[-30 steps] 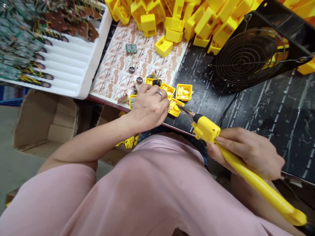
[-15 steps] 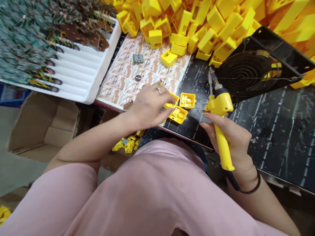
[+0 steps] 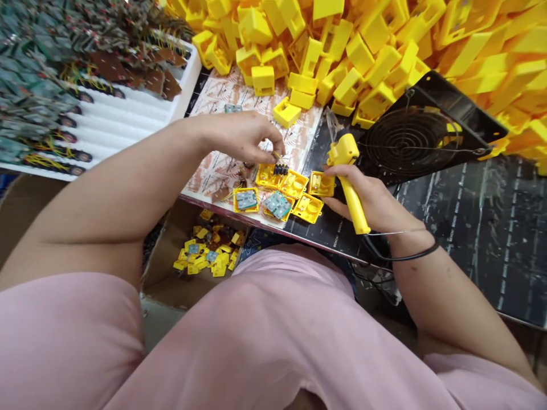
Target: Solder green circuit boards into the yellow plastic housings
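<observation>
My left hand (image 3: 239, 135) pinches a small black part (image 3: 280, 168) with yellow wires just above a row of open yellow housings (image 3: 294, 183) at the bench's near edge. Two of those housings hold green circuit boards (image 3: 277, 203). My right hand (image 3: 371, 200) grips the handle of a yellow soldering iron (image 3: 347, 171), its tip pointing up and away beside the rightmost housing (image 3: 321, 183).
A big heap of yellow plastic cases (image 3: 363, 40) fills the back. A black fan (image 3: 410, 142) leans at the right. A white tray (image 3: 128, 122) with wired boards is at the left. Below the bench, a cardboard box (image 3: 171, 267) holds finished yellow pieces.
My left hand lifted off the housings and now pinches the black part above them. My right hand turned the soldering iron upright and brought it leftward toward the housings.
</observation>
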A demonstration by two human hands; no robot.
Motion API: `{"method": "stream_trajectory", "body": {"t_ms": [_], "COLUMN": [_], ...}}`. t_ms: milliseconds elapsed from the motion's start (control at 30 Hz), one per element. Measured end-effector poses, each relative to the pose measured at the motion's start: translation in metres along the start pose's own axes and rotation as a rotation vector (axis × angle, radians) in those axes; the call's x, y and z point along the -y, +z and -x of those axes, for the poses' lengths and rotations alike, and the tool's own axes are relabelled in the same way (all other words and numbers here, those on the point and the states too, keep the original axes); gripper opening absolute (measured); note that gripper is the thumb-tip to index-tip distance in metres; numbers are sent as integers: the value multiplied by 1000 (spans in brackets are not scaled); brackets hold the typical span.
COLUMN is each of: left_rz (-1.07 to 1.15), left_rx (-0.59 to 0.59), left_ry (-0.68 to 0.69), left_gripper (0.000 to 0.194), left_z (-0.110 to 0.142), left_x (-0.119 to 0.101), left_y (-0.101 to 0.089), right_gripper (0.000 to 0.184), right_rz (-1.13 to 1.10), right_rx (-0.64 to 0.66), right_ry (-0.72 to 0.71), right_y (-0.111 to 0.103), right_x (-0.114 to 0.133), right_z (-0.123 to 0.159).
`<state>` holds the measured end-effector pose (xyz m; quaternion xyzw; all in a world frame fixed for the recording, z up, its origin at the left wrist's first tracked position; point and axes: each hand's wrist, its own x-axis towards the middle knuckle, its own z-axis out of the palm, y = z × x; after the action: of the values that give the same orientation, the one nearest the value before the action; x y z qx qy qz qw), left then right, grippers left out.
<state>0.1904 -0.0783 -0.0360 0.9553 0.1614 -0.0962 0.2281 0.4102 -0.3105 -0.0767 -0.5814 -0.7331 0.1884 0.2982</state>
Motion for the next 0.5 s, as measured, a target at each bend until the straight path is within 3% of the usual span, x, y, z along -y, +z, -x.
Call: {"method": "stream_trajectory", "body": {"t_ms": [233,367,500], "left_rz": [22,144,136], "left_rx": [-10,-68,-209], "left_ry": [80,1,-80], "left_gripper": [25,24,34], "left_z": [16,17,17], "left_x": [-13,-21,-29], "left_y": [-12,-3,12], "right_gripper": [40,42,38], "right_rz": [107,127,191], "right_rx": [-156,-146,-366], "right_ry": [-23,-96,-67], "right_y": [15,22,19], "right_x": [6,17,32], "right_z": [10,19,33]}}
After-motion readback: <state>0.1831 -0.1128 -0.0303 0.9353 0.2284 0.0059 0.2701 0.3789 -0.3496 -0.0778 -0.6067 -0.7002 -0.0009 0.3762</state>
